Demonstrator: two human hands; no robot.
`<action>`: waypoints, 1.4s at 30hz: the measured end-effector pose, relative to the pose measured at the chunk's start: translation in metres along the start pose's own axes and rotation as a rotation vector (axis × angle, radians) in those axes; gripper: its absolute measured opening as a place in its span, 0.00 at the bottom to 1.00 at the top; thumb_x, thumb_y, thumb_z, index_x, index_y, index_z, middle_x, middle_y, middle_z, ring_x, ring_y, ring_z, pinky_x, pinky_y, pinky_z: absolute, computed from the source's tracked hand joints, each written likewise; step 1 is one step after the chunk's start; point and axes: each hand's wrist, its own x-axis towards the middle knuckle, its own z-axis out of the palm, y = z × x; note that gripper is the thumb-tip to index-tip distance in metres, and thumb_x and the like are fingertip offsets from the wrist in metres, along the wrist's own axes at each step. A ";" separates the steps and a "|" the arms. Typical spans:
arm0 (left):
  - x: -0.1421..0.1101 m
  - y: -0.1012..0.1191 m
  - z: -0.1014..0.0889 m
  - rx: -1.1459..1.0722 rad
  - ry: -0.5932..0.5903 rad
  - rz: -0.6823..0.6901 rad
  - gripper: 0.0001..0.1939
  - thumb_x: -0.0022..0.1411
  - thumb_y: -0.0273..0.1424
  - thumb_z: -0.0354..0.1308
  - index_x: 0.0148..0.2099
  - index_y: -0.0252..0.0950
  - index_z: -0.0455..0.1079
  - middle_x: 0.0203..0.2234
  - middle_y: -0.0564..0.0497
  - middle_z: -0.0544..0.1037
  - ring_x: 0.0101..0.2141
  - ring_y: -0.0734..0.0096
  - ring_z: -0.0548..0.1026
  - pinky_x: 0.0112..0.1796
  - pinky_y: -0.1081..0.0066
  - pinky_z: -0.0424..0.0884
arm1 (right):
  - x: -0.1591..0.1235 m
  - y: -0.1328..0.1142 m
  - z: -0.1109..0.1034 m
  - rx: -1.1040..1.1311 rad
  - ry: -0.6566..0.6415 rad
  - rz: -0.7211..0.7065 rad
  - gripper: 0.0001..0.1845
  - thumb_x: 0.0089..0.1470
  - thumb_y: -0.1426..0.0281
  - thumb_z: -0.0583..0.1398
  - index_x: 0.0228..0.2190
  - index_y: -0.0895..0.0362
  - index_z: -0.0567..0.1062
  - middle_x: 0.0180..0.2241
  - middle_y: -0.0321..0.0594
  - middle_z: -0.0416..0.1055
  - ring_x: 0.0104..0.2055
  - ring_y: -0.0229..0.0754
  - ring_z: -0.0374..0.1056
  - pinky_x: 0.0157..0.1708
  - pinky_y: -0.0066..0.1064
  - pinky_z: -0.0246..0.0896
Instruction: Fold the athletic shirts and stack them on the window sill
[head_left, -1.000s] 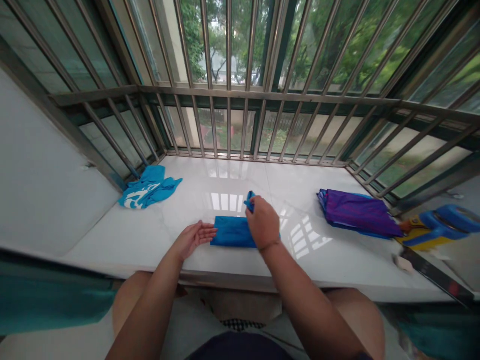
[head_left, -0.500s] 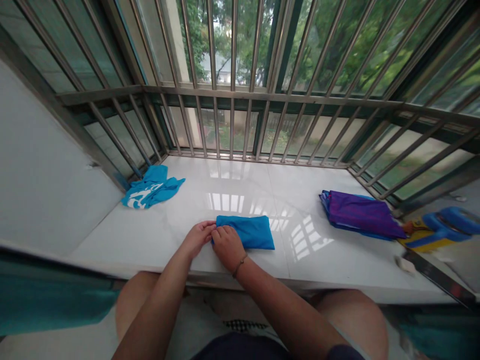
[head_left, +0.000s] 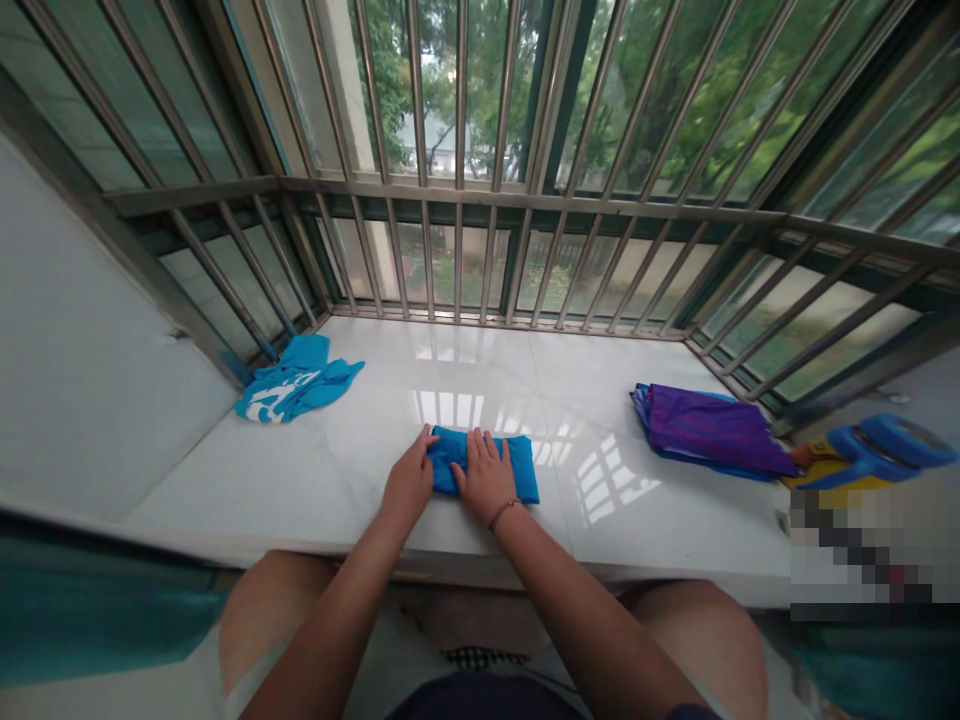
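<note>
A blue cloth (head_left: 525,468), folded into a flat oblong packet, lies in front of me on the white sill. My right hand (head_left: 489,478) rests on top of it, palm down, with the fingers stretched out and apart. At the packet's left end, my left hand (head_left: 411,478) has its fingers closed against the edge; part of its grip is hidden. The cloth's surface is slightly wrinkled near my fingers.
A crumpled blue cloth with white print (head_left: 300,380) lies in the left corner. On the right are a folded purple cloth (head_left: 712,430) and a blue and yellow object (head_left: 874,450). Metal window bars (head_left: 457,195) enclose the sill (head_left: 337,500). A pixelated patch covers the lower right.
My right hand has shifted right from the packet's left end to its middle, its fingers now spread. My left hand has moved slightly right against the packet's left edge.
</note>
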 end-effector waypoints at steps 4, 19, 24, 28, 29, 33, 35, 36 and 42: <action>0.000 0.016 0.026 0.226 -0.177 0.262 0.28 0.77 0.36 0.48 0.74 0.39 0.67 0.74 0.41 0.66 0.73 0.50 0.64 0.72 0.45 0.58 | 0.004 0.008 0.007 -0.007 -0.056 0.021 0.36 0.74 0.61 0.48 0.76 0.62 0.56 0.79 0.52 0.47 0.82 0.57 0.41 0.77 0.61 0.30; -0.018 -0.032 0.018 0.529 -0.216 0.260 0.34 0.80 0.46 0.44 0.80 0.37 0.57 0.76 0.37 0.62 0.74 0.45 0.61 0.71 0.40 0.56 | -0.019 0.015 0.011 0.025 0.023 -0.024 0.43 0.72 0.48 0.52 0.77 0.60 0.56 0.75 0.56 0.57 0.78 0.59 0.51 0.77 0.61 0.32; -0.027 -0.030 0.013 0.530 -0.280 0.333 0.33 0.80 0.46 0.44 0.80 0.42 0.56 0.76 0.41 0.62 0.74 0.51 0.61 0.73 0.42 0.53 | -0.046 0.020 0.008 0.028 0.023 -0.017 0.43 0.72 0.47 0.51 0.76 0.58 0.57 0.76 0.56 0.56 0.79 0.59 0.51 0.77 0.61 0.32; -0.033 -0.027 0.013 0.529 -0.278 0.393 0.36 0.79 0.50 0.49 0.80 0.42 0.56 0.78 0.38 0.55 0.75 0.50 0.60 0.73 0.43 0.52 | -0.059 0.016 0.003 0.013 0.006 0.067 0.43 0.72 0.49 0.53 0.77 0.59 0.56 0.77 0.58 0.52 0.80 0.63 0.46 0.76 0.67 0.33; -0.034 -0.027 0.014 0.520 -0.279 0.394 0.36 0.78 0.50 0.49 0.80 0.42 0.56 0.78 0.38 0.55 0.75 0.50 0.60 0.74 0.43 0.50 | -0.060 0.013 0.001 0.001 0.006 0.086 0.42 0.72 0.51 0.53 0.77 0.59 0.56 0.78 0.58 0.50 0.80 0.64 0.44 0.75 0.70 0.32; -0.031 -0.027 0.010 0.344 -0.332 0.294 0.35 0.80 0.51 0.42 0.79 0.40 0.60 0.76 0.39 0.62 0.75 0.52 0.60 0.75 0.43 0.48 | -0.056 -0.009 0.001 0.002 0.014 -0.069 0.41 0.70 0.59 0.55 0.78 0.56 0.52 0.79 0.55 0.45 0.81 0.64 0.39 0.75 0.73 0.27; -0.028 -0.028 0.003 0.165 -0.291 0.184 0.37 0.80 0.52 0.36 0.78 0.38 0.60 0.75 0.40 0.64 0.75 0.55 0.62 0.75 0.47 0.51 | -0.053 -0.021 0.003 0.024 0.002 -0.164 0.43 0.70 0.56 0.56 0.78 0.55 0.53 0.79 0.54 0.46 0.81 0.65 0.39 0.75 0.73 0.28; -0.026 -0.029 -0.001 0.070 -0.240 0.120 0.38 0.80 0.52 0.34 0.78 0.37 0.61 0.75 0.40 0.65 0.74 0.57 0.62 0.75 0.49 0.52 | -0.051 -0.026 0.005 0.029 -0.005 -0.176 0.44 0.69 0.52 0.57 0.77 0.55 0.54 0.79 0.55 0.46 0.81 0.67 0.39 0.74 0.74 0.28; -0.024 -0.026 -0.020 -0.220 -0.028 -0.096 0.43 0.78 0.58 0.32 0.72 0.36 0.69 0.70 0.41 0.73 0.72 0.55 0.66 0.74 0.49 0.55 | -0.061 -0.031 0.017 0.035 -0.018 -0.224 0.49 0.63 0.43 0.62 0.73 0.58 0.64 0.75 0.60 0.57 0.79 0.74 0.42 0.74 0.76 0.30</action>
